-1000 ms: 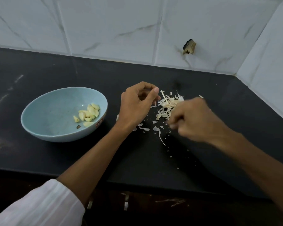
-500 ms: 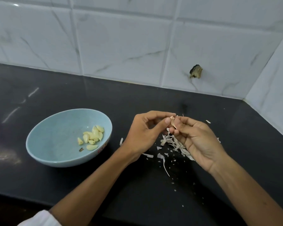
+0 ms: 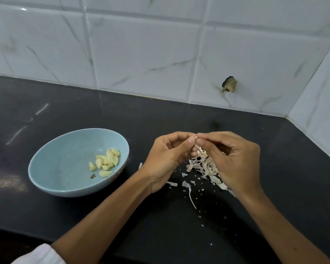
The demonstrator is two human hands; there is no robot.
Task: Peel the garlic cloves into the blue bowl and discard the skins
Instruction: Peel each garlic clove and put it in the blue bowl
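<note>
**A:** Two hands up over the counter [image 3: 160, 119]: what have they got?

**B:** Both pinch one clove [image 3: 196, 138] between them. The left hand [image 3: 168, 159] has thumb and forefinger curled onto it from its own side. The right hand [image 3: 231, 161] does the same from the other side, so the fingertips meet. Only a small brownish tip of the clove shows (the fingers hide the rest).

**A:** And the skins?

**B:** The skins [image 3: 204, 166] lie in a pale heap just under the right hand, partly covered by its palm. Loose flakes and one long curl are scattered on the counter between the two wrists. A few strips sit right below the pinch; I can't tell whether they hang from the clove.

**A:** Bowl?

**B:** The bowl [image 3: 46, 168] stands on the counter left of the left hand, near it but not touching. The peeled cloves [image 3: 107, 162] are bunched on the side nearest that hand, with a dark scrap [image 3: 92, 176] beside them.

**A:** Anything else?

**B:** A white sleeve [image 3: 36, 255] at the left forearm's near end. The tiled wall [image 3: 141, 54] is beyond the hands, with a chipped hole [image 3: 229, 86] beyond the right one.
</note>
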